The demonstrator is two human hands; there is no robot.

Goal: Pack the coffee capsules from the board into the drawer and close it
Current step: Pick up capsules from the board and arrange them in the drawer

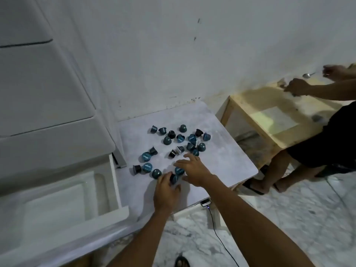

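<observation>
both hands reach onto a pale marbled board where teal and dark coffee capsules lie scattered, some upright, some tipped on their sides, some foil-face up. the left hand is at the near edge of the cluster with its fingers curled around a dark capsule, clamped on it. the right hand sits just beside it, fingers spread apart and lying over the capsules, one teal capsule showing just under its fingers; it grips nothing that can be made out. several teal foil lids carry white lettering, seen upside down and too blurred to read with certainty. to the left of the board a white drawer stands pulled open, with no capsule visible in the part that shows. beyond the board, on the right, another person stands at a light wooden table, holding a spoon. a small device with a dark cable hangs off the board's near edge over the marble floor.
</observation>
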